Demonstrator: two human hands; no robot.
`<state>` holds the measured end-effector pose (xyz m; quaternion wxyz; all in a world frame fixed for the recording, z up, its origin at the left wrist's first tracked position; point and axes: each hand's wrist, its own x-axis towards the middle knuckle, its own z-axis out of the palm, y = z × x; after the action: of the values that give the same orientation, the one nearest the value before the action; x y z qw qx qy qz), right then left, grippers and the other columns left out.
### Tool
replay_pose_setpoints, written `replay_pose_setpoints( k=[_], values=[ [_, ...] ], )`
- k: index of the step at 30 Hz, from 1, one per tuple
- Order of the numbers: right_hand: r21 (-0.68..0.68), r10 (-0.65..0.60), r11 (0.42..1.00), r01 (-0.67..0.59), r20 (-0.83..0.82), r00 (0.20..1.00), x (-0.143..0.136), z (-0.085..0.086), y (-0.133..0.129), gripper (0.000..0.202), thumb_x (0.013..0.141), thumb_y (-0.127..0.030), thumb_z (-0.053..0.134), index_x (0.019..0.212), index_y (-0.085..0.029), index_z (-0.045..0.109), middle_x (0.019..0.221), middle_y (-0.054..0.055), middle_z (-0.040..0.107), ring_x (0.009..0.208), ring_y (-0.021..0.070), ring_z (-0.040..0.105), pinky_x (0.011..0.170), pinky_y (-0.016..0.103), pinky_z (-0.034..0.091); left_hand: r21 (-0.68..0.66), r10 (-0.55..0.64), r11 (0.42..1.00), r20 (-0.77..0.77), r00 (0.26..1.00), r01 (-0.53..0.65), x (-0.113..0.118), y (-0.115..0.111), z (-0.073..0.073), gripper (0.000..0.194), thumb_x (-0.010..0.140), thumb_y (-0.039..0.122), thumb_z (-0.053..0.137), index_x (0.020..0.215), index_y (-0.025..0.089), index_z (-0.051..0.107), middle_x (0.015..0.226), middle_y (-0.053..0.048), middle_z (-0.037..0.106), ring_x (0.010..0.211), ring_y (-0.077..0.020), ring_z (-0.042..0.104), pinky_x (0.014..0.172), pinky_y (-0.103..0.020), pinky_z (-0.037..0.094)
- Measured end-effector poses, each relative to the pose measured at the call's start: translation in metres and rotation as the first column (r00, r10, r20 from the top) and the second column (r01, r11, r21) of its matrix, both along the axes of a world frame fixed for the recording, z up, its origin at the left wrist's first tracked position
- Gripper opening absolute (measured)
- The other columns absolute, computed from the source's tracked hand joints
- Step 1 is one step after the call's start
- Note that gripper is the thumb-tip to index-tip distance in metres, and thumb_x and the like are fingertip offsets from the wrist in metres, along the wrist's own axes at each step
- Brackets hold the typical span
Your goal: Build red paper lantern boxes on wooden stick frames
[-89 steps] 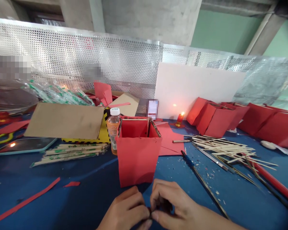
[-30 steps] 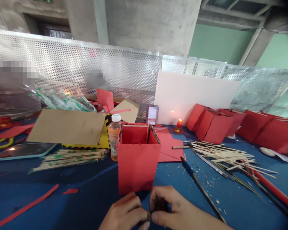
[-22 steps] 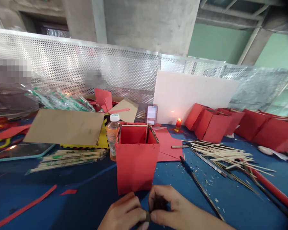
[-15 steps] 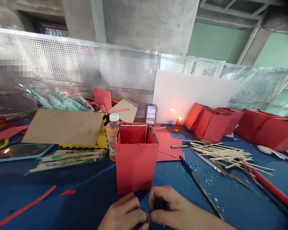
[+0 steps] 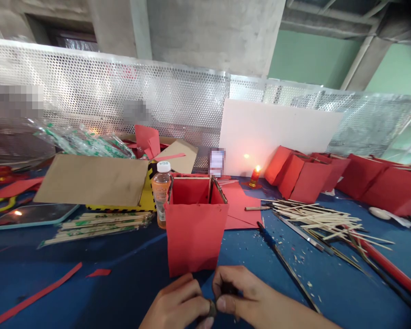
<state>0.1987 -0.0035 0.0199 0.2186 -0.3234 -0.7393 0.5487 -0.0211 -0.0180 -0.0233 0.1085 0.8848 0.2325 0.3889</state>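
Low in the view, just in front of a red paper box (image 5: pixel 196 240), my left hand (image 5: pixel 183 302) and my right hand (image 5: pixel 244 294) almost touch. The fingers of my left hand are pinched on a small dark lump (image 5: pixel 211 308). My right hand is closed too, its thumb and forefinger pressed together beside the lump; something dark shows inside its curled fingers, too small to name. The box stands upright, open at the top, with thin sticks along its rim. An orange drink bottle (image 5: pixel 161 194) is behind its left side.
A lit candle (image 5: pixel 255 177) burns before a white board (image 5: pixel 277 135). Loose sticks (image 5: pixel 322 217), a long tool (image 5: pixel 287 265) and more red boxes (image 5: pixel 303 178) are at right. Wrapped sticks (image 5: pixel 99 226), a phone (image 5: pixel 34 215) and cardboard (image 5: pixel 92 180) lie left.
The view has shifted very slightly. My fingers have moved a little around the small dark lump; the red box stands in the same place.
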Motion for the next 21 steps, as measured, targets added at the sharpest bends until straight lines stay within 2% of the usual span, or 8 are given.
replay_pose_setpoints(
  k=[3, 8, 11, 16, 21],
  values=[
    [0.031, -0.010, 0.999, 0.010, 0.026, 1.000, 0.002, -0.002, -0.001, 0.019, 0.090, -0.039, 0.058, 0.087, -0.021, 0.053, 0.083, -0.001, 0.049, 0.078, 0.0159, 0.044, 0.073, 0.027, 0.036, 0.047, -0.001, 0.999, 0.084, 0.996, -0.003, 0.001, 0.000, -0.004, 0.021, 0.101, 0.019, 0.044, 0.086, 0.021, 0.059, 0.069, 0.000, 0.059, 0.062, -0.0139, 0.054, 0.054, -0.021, 0.042],
    [0.061, -0.050, 0.997, 0.046, 0.074, 0.996, 0.003, -0.003, -0.002, 0.012, 0.091, -0.033, 0.055, 0.089, -0.022, 0.051, 0.086, -0.002, 0.048, 0.076, 0.0149, 0.044, 0.074, 0.027, 0.038, -0.056, 0.010, 0.998, 0.002, 1.000, -0.010, 0.000, -0.005, 0.006, 0.014, 0.095, 0.012, 0.052, 0.089, 0.020, 0.063, 0.074, -0.002, 0.063, 0.068, -0.0146, 0.059, 0.061, -0.022, 0.048],
    [0.055, -0.051, 0.997, 0.047, 0.065, 0.997, 0.003, -0.002, -0.001, 0.013, 0.092, -0.033, 0.054, 0.088, -0.021, 0.050, 0.084, -0.002, 0.047, 0.072, 0.0139, 0.043, 0.070, 0.027, 0.038, -0.060, 0.022, 0.998, 0.011, 1.000, -0.021, -0.001, -0.007, 0.012, 0.014, 0.093, 0.010, 0.054, 0.091, 0.020, 0.064, 0.075, -0.002, 0.064, 0.068, -0.0144, 0.060, 0.061, -0.021, 0.048],
    [0.030, -0.050, 0.998, 0.050, -0.003, 0.999, 0.002, 0.001, 0.001, 0.013, 0.091, -0.031, 0.056, 0.087, -0.021, 0.051, 0.079, -0.004, 0.047, 0.070, 0.0130, 0.042, 0.066, 0.026, 0.036, -0.063, 0.022, 0.998, 0.018, 1.000, -0.021, -0.001, -0.008, 0.013, 0.016, 0.093, 0.009, 0.054, 0.092, 0.019, 0.066, 0.075, -0.002, 0.064, 0.068, -0.0142, 0.060, 0.061, -0.021, 0.049],
    [0.063, -0.071, 0.996, 0.070, 0.002, 0.997, 0.002, 0.003, 0.000, 0.007, 0.085, -0.022, 0.058, 0.091, -0.019, 0.059, 0.082, -0.003, 0.054, 0.074, 0.0137, 0.046, 0.068, 0.025, 0.038, -0.070, 0.027, 0.997, 0.012, 1.000, -0.026, -0.003, -0.008, 0.012, 0.016, 0.094, 0.011, 0.053, 0.093, 0.019, 0.067, 0.075, -0.002, 0.065, 0.068, -0.0146, 0.061, 0.060, -0.021, 0.049]
  ],
)
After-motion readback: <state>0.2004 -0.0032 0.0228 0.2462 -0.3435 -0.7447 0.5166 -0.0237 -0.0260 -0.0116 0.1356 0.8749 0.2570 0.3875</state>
